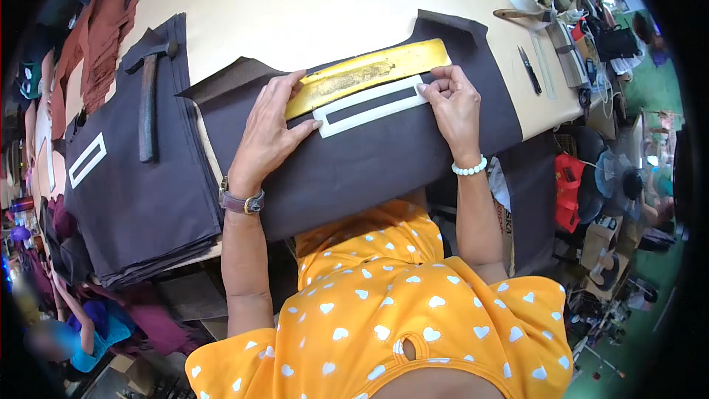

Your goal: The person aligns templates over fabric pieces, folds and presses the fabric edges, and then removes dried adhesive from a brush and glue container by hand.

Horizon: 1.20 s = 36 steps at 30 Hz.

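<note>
White rectangular frame (377, 115) lies between left hand (267, 131) and right hand (456, 109).

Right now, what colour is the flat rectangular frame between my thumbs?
The frame is off-white; it shows best in the head view.

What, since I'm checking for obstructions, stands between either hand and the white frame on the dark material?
Nothing visible does. The left hand has its thumb at one end of the white frame, the right hand at the other. The yellow bar lies along the frame's far edge, blocking neither thumb.
</note>
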### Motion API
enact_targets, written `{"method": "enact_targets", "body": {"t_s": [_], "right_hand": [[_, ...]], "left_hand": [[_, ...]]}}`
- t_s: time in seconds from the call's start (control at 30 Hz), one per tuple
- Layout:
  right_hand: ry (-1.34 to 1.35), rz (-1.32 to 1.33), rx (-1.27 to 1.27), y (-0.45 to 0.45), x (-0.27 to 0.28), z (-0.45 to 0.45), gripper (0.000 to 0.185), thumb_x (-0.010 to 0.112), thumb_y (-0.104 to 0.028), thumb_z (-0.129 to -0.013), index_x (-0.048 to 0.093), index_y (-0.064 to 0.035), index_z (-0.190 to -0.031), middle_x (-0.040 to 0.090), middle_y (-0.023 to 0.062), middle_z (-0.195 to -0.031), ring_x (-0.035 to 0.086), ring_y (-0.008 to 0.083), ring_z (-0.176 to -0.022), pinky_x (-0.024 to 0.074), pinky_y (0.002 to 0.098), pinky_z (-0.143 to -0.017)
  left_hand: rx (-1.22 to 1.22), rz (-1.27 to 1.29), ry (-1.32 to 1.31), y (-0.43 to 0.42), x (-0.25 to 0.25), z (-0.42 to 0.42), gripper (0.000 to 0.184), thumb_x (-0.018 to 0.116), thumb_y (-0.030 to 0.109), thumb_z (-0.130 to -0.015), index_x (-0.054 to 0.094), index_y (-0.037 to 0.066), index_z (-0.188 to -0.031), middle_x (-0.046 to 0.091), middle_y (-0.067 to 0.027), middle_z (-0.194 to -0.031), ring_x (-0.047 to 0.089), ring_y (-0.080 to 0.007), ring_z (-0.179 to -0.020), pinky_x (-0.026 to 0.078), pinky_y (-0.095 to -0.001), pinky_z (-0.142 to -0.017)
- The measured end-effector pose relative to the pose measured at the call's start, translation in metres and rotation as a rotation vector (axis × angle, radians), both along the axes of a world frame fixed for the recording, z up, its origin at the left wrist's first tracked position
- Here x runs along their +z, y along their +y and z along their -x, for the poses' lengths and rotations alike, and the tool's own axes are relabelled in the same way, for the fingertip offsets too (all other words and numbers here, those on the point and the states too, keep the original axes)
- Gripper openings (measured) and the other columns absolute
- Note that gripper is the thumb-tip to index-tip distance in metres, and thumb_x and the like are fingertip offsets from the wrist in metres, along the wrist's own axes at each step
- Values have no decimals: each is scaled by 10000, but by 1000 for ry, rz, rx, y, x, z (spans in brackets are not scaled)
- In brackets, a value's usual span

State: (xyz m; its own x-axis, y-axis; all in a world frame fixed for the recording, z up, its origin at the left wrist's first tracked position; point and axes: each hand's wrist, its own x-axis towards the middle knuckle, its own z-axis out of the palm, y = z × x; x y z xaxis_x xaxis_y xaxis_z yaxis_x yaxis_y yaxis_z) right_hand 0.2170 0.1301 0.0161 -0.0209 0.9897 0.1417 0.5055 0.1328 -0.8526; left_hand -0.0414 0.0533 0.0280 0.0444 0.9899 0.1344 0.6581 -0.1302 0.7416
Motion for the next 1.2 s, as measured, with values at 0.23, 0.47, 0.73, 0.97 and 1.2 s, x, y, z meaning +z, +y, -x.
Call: {"method": "enact_targets", "body": {"t_s": [0.23,0.47,0.73,0.97,1.2], "right_hand": [[-810,-373,112,-14,10,10,95,583,-107,-804,637,-31,-819,616,95,-904,590,273,-912,470,375,-732],[-329,-465,593,-69,-6,83,383,520,-207,-860,510,43,-1149,572,190,-1152,543,349,-1070,407,478,-932],[-514,-414,477,-52,-10,56,496,415,-35,-850,314,111,-1313,601,115,-1172,550,241,-1124,365,483,-999],[-757,-405,236,-18,-2,-2,429,397,-23,-863,376,94,-1276,627,133,-1111,615,259,-1003,340,495,-1011],[-892,-556,205,-39,12,32,447,430,-110,-828,475,86,-1228,558,198,-1199,544,255,-1106,285,546,-1018]], "left_hand": [[-59,-267,356,-23,0,-22,178,617,27,-752,666,70,-917,592,-110,-1061,535,-293,-1041,429,-373,-877],[-11,-177,578,-52,-20,-29,406,497,-1,-798,560,116,-1182,468,-59,-1347,381,-281,-1280,292,-523,-1015],[-67,-159,709,-45,-6,-29,429,498,26,-784,553,112,-1201,492,-68,-1299,387,-278,-1262,225,-575,-1038],[-86,-191,713,-47,-9,-25,444,495,11,-774,553,112,-1202,498,-73,-1292,363,-283,-1283,200,-587,-1045],[-106,-184,701,-45,-6,-26,527,486,-64,-714,550,98,-1211,493,-78,-1310,367,-289,-1291,214,-566,-1054]]}}
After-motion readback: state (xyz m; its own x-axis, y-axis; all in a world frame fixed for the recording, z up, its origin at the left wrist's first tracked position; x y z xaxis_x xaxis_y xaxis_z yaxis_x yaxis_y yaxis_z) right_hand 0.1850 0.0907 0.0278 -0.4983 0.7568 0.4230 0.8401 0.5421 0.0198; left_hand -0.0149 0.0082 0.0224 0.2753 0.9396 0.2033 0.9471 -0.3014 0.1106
